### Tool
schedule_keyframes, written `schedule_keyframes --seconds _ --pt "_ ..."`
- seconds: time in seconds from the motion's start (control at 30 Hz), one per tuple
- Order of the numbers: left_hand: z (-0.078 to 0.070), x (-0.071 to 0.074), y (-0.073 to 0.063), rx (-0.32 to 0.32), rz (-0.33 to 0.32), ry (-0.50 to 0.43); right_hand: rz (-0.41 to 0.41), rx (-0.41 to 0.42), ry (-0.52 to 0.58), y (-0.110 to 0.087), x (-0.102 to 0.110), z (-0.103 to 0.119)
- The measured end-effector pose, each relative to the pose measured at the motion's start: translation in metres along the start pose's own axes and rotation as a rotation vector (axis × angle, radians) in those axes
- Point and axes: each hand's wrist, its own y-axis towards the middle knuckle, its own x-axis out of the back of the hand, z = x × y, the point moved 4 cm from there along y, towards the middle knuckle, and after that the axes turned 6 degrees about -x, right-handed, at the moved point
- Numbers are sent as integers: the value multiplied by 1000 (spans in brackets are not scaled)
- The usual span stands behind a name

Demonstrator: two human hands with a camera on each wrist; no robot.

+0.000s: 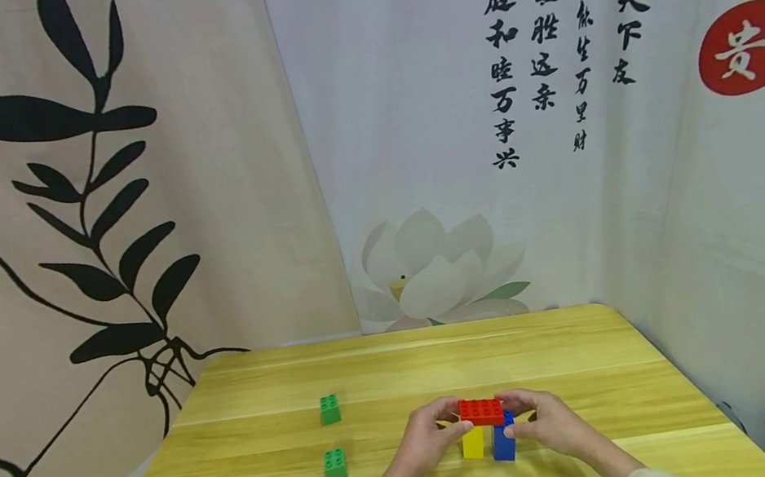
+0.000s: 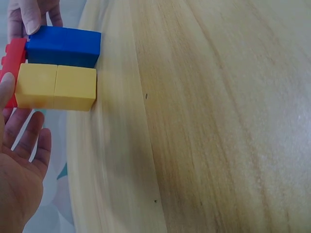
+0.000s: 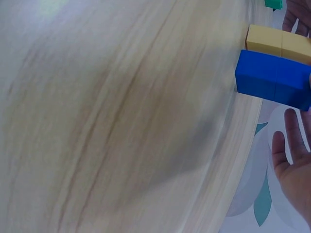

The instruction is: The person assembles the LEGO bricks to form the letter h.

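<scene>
A red toy building brick [image 1: 481, 412] lies flat across the top of two upright columns. The left column is two stacked yellow bricks [image 2: 56, 86]; beside it stands a column of two blue bricks [image 3: 272, 80], with a narrow gap between them in the head view. My left hand [image 1: 418, 441] pinches the left end of the red brick between thumb and forefinger, its other fingers spread loosely. With thumb and forefinger my right hand [image 1: 553, 423] grips the upper part of the blue column, close to the red brick's right end.
To the left on the wooden table [image 1: 250, 448] are two green bricks, a farther one [image 1: 330, 409] and a nearer one [image 1: 335, 466]. A printed curtain [image 1: 413, 143] hangs behind the table's far edge.
</scene>
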Motion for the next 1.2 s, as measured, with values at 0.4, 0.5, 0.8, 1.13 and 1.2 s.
schedule_keyframes --seconds 0.4,0.5,0.8,1.13,1.2 --pt "1 -2 -1 21 9 -1 23 3 -3 0 1 0" --pt "2 -3 0 14 16 4 26 5 2 0 1 0" --pt "3 -2 -2 17 12 11 26 -5 -3 1 1 -2" --pt "1 0 -1 23 22 28 -67 2 -53 1 -2 3" --pt "1 0 0 31 27 31 -85 23 -75 2 -3 3"
